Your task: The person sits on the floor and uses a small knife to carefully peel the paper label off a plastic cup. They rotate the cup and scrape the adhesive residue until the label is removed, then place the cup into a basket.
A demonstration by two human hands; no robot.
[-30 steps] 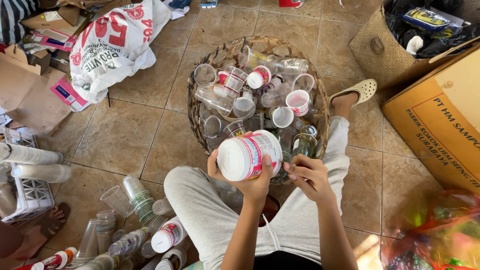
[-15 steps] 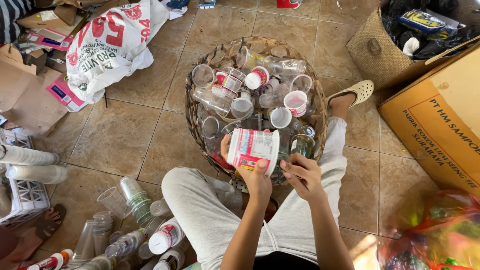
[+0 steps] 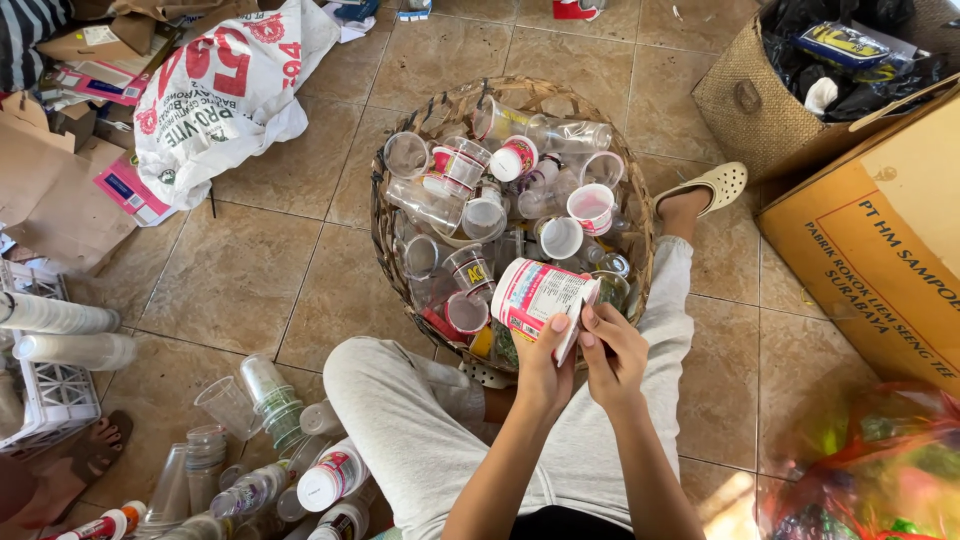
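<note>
My left hand grips a white plastic cup with a red-and-white printed label, held on its side over my lap. My right hand pinches the loose edge of that label near the cup's rim. Just beyond my hands stands a round wicker basket filled with several clear and white plastic cups and bottles. My legs in grey trousers lie on either side of it, and a cream sandal is on my right foot.
Stacked clear cups and small bottles lie on the tile floor at my lower left, beside a white crate. A printed white sack and flattened cardboard lie upper left. A cardboard box, a woven bag and a coloured plastic bag stand on the right.
The cup has turned from facing me bottom-up to lying sideways. My right hand has moved onto the label's edge.
</note>
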